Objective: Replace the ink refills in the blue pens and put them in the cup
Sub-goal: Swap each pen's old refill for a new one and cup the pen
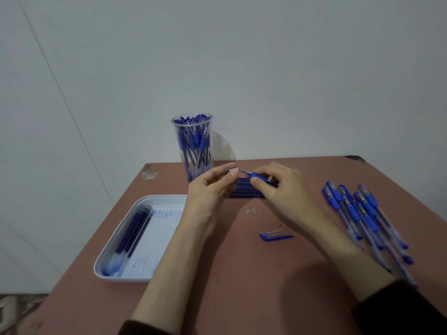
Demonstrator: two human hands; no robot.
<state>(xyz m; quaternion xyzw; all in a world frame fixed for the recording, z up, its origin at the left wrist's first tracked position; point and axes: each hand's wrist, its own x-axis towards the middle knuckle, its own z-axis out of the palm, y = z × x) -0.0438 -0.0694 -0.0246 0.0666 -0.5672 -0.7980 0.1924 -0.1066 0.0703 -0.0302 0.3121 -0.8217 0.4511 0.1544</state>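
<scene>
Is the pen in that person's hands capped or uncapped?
Uncapped. The pen held in the right hand shows its bare tip toward the left hand, and a blue cap lies on the table.

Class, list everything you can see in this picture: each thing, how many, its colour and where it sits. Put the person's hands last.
Table: one, reddish-brown, against a pale wall.
Cup: one, clear, far edge of the table, full of blue pens.
Tray: one, white, left side, holding several dark blue refills.
Refill bundle: one, dark blue, behind the hands.
Loose pens: a pile, blue, right side.
Pen cap: one, blue, centre.
Scraps: a few, pale, centre.
Left hand: pinching near the pen tip.
Right hand: gripping a pen.
</scene>
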